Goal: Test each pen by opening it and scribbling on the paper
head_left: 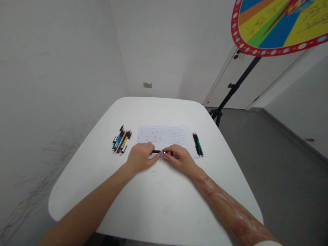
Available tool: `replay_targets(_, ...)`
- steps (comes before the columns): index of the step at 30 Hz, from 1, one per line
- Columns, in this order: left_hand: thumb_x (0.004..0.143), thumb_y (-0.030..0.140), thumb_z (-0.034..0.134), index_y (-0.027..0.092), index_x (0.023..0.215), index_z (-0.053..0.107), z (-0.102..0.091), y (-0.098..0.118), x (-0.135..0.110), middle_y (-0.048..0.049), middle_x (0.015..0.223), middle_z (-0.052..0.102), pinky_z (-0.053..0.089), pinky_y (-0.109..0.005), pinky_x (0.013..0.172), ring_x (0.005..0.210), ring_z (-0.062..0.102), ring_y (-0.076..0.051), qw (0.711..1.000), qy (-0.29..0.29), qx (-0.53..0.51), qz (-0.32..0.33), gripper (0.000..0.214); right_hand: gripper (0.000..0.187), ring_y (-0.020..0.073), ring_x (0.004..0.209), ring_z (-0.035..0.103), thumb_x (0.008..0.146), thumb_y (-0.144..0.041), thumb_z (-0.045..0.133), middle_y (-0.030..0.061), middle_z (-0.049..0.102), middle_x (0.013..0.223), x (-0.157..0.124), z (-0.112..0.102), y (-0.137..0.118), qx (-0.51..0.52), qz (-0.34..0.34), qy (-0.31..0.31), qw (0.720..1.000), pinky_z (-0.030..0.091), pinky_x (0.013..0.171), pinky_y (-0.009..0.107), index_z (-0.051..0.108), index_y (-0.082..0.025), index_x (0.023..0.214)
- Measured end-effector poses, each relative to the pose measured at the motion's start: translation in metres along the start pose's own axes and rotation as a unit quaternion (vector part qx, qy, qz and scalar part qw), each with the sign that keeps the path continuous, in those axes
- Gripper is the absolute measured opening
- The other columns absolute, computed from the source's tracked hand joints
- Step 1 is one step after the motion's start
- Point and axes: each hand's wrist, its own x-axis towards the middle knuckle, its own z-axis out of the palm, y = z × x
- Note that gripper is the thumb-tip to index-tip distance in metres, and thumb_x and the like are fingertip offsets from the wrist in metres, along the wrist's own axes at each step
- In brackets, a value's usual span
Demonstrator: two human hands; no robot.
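A black pen lies level between my two hands, over the lower edge of a written sheet of paper. My left hand closes around its left part, which the fingers partly hide. At the silvery right end, the fingertips of my right hand pinch it. Left of the paper is a loose bunch of pens in black, blue, pink and yellow. To the right, a few black and green pens lie side by side.
The white table has rounded corners and stands near the left wall. Beyond its right edge, a colourful prize wheel is mounted on a black tripod stand. Behind that stand is a white door.
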Motion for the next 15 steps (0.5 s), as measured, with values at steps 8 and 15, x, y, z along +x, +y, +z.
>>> replay_targets(8,0.1,0.052,0.069,0.022,0.071,0.064,0.0014,0.0027,0.0017,-0.0051,0.073,0.069,0.043,-0.038,0.069,0.069,0.063,-0.021,1.0,0.021,0.012,-0.008,0.042,0.019,0.0195,0.083,0.068,0.111,-0.043,0.068,0.003,0.078,0.094,0.0001,0.0003,0.0001,0.003,-0.012,-0.01,1.0,0.052,0.078,0.036,0.079,-0.028,0.117)
replay_targets(15,0.098,0.049,0.071,0.022,0.069,0.065,0.002,-0.0012,0.0022,-0.0045,0.069,0.07,0.044,-0.037,0.068,0.067,0.064,-0.02,0.998,0.035,0.035,-0.03,0.041,0.017,0.0203,0.083,0.071,0.109,-0.036,0.067,0.0048,0.08,0.097,0.0003,0.003,-0.0006,-0.008,0.014,0.054,0.998,0.056,0.079,0.037,0.078,-0.026,0.116)
